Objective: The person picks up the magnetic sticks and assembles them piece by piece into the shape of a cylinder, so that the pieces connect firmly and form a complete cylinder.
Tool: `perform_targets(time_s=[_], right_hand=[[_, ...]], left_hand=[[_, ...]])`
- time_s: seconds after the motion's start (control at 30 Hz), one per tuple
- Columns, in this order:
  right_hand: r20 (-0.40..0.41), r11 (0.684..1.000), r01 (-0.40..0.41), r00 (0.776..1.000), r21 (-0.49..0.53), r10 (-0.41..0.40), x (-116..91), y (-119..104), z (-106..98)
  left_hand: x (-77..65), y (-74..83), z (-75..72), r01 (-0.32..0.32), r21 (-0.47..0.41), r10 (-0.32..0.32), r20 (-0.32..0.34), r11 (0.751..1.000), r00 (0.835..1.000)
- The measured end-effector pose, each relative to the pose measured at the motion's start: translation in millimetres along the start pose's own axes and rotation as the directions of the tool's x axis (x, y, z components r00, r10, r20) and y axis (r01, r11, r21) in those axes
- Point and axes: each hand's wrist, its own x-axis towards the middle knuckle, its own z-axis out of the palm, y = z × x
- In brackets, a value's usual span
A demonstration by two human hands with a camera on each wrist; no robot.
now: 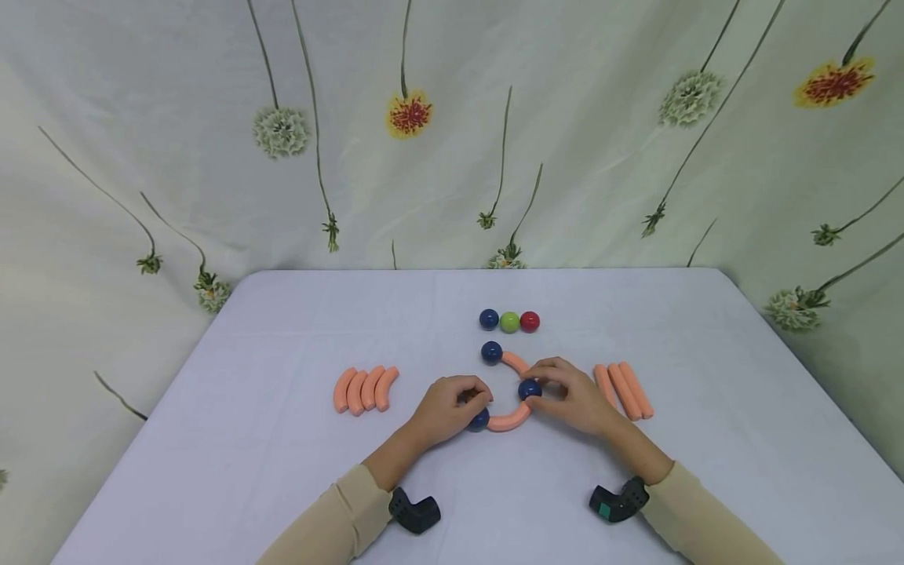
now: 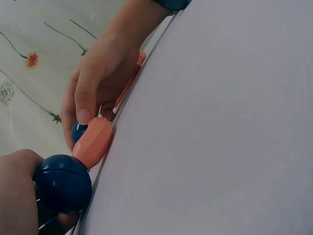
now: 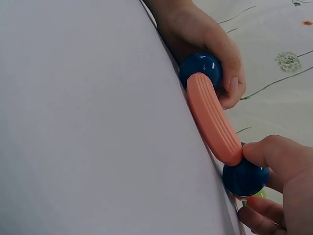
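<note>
Near the table's middle, a chain of blue balls and curved orange sticks lies on the cloth. My left hand [image 1: 448, 406] holds the blue ball [image 1: 479, 421] at its near end; in the right wrist view its fingers curl around that ball [image 3: 201, 68]. My right hand [image 1: 574, 399] pinches the middle blue ball [image 1: 530, 389] between thumb and fingers. A curved orange stick [image 1: 507, 422] joins these two balls, ridged in the right wrist view. Another curved stick [image 1: 515, 362] runs from the right hand's fingers to a far blue ball [image 1: 491, 352]. The fingers partly hide the middle joint.
Several curved orange sticks [image 1: 366, 389] lie side by side on the left. Straight orange sticks [image 1: 625, 390] lie beyond the right hand. Behind the chain sit a blue ball [image 1: 489, 319], a green ball [image 1: 509, 322] and a red ball [image 1: 530, 321] in a row. A flowered curtain [image 1: 452, 180] hangs behind.
</note>
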Motion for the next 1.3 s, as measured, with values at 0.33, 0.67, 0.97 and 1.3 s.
perform_targets(time_s=[0.33, 0.67, 0.97, 1.3], right_hand=[[-0.021, 1.0, 0.015, 1.0, -0.005, -0.015, -0.8, 3.0, 0.8], [-0.026, 0.999, 0.033, 0.999, 0.006, -0.032, -0.5, 6.4, 2.6], [-0.022, 1.0, 0.019, 1.0, 0.018, -0.018, -0.9, 5.0, 3.0], [-0.015, 1.0, 0.017, 1.0, 0.002, -0.017, -0.9, 2.8, 3.2]], left_hand=[[0.2, -4.0, 1.4, -0.074, 0.014, 0.074, -0.02, 0.997, 0.997], [-0.3, 0.8, 0.8, -0.002, 0.028, 0.003, -0.023, 1.0, 1.0], [0.6, 0.2, 0.2, 0.01, 0.067, -0.005, -0.068, 0.998, 0.998], [1.2, 3.8, -7.4, 0.015, 0.1, -0.002, -0.129, 0.995, 0.992]])
